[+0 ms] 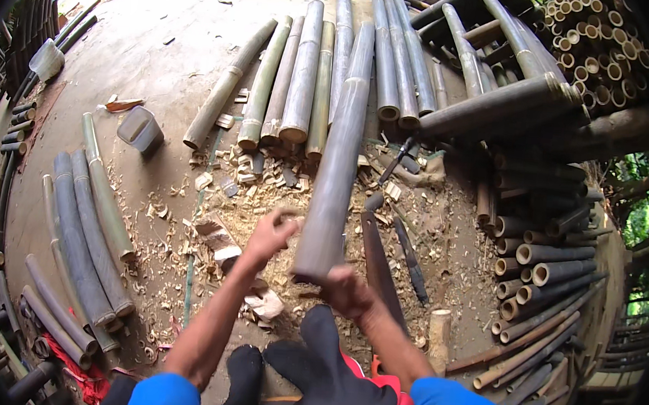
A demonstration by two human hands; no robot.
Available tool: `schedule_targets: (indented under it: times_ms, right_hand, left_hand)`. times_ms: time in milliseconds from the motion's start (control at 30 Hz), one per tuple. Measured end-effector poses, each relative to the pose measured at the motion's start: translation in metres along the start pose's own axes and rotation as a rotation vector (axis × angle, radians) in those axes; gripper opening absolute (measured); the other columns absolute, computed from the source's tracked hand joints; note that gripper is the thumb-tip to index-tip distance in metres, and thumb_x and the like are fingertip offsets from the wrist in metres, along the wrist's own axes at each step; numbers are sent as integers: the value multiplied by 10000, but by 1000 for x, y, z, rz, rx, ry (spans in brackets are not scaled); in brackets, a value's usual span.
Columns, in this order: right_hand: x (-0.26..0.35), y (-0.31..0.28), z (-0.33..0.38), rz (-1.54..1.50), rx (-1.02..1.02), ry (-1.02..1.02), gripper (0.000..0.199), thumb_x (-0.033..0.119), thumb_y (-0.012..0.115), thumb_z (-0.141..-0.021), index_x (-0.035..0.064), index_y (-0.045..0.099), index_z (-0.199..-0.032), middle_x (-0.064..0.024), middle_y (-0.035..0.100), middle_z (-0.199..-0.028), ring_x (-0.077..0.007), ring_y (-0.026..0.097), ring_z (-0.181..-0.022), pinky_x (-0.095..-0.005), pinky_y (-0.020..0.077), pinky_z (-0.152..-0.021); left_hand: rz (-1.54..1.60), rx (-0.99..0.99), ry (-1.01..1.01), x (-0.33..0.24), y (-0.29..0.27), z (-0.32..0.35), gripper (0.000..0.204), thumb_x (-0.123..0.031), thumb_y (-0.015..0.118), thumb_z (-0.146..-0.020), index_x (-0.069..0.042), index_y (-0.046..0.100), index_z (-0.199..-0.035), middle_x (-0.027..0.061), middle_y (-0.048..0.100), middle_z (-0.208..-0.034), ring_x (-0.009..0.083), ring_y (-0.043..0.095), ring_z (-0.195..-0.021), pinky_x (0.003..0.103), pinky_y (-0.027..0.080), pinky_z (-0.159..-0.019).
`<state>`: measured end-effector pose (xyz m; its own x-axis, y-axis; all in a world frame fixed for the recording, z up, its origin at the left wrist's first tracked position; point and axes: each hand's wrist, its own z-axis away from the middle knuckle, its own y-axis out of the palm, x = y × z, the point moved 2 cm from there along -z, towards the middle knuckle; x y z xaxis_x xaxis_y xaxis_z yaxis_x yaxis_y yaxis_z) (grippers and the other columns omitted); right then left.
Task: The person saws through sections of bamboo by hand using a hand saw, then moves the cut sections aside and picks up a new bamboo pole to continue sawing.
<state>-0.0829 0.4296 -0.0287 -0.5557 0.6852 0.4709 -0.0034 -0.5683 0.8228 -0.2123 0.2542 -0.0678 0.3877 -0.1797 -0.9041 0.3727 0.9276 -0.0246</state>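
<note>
A thick grey-brown bamboo pole (335,165) stretches away from me, its near end just above my knees and slightly smeared by motion. My right hand (349,292) grips that near end from the right side. To the left of the pole, my left hand (269,235) has its fingers apart and curled, with nothing in them. Right of the pole lies a long dark saw-like blade with a handle (378,257). Beside it is a dark knife-like tool (410,262). A pale wood block (217,238) sits among shavings, near my left forearm.
Several cut bamboo poles (302,77) lie side by side ahead, and more (79,227) lie at the left. A clear plastic tub (140,131) stands on the floor. Stacked bamboo (546,276) and a bamboo rack (495,105) border the right. Wood shavings (264,186) cover the floor.
</note>
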Motion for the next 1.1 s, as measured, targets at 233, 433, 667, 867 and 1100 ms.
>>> schedule_targets:
  times_ms: [233, 433, 667, 867, 1100]
  right_hand:
    - [-107, 59, 25, 709, 180, 308, 780, 415, 786, -911, -51, 510, -1473, -193, 637, -1374, -316, 595, -1269, -393, 433, -1116]
    - [-72, 9, 91, 1370, -233, -49, 567, 376, 751, -933, -4, 610, -1329, -264, 682, -1217, -428, 660, -1154, -444, 520, -998]
    - [-53, -67, 191, 1788, -895, -177, 268, 182, 716, -888, 11, 626, -1074, -218, 589, -1044, -411, 585, -1027, -486, 471, -926]
    - [-105, -114, 251, 1849, -780, -11, 270, 172, 709, -888, 4, 627, -1083, -209, 598, -1031, -397, 595, -1003, -481, 480, -903]
    - [-134, -108, 259, 1893, -666, 61, 273, 158, 698, -889, -7, 629, -1096, -196, 612, -1014, -377, 610, -969, -475, 492, -872]
  left_hand:
    - [17, 280, -321, -42, -17, -23, 894, -458, 940, -664, 47, 581, -1309, 174, 705, -1055, 262, 700, -826, 408, 614, -768]
    - [-421, -4, -150, -21, -94, 95, 764, -352, 923, -572, 78, 660, -1146, 129, 720, -938, 234, 712, -792, 367, 595, -734]
    - [-870, -267, -144, 54, -146, 235, 794, -317, 902, -527, -34, 681, -1235, 189, 739, -1038, 370, 717, -991, 442, 555, -903]
    - [-1151, -455, 38, 73, -143, 233, 930, -172, 831, -622, -101, 477, -1480, 161, 544, -1350, 348, 525, -1308, 473, 415, -1120]
    - [-1482, -657, 199, 79, -112, 171, 762, -213, 850, -655, -72, 533, -1333, 174, 579, -1267, 335, 566, -1238, 480, 457, -1031]
